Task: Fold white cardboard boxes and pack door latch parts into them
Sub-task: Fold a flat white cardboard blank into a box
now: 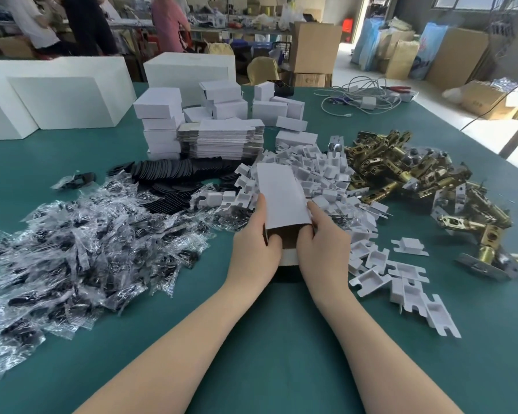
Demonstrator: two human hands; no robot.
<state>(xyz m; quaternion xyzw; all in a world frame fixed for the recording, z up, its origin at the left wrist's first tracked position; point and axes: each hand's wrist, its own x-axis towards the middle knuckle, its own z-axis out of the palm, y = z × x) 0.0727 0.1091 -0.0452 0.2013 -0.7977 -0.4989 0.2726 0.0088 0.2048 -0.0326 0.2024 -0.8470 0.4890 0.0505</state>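
Holding a white box (282,201) at centre frame, our left hand (256,249) and right hand (323,249) gripped its open end; we judged squeezing could crush the flap.

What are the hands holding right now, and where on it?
Both the left hand and right hand grip one white cardboard box at its open near end, one on each side edge.

Near edge: bare green table mat (266,354), open to reach
Left: heap of clear plastic packets of black parts (81,258) blocks
Right: scattered white plastic trays (401,282), pile of brass latch bodies (416,174)
Far: stack of flat white cardboard blanks (222,138)
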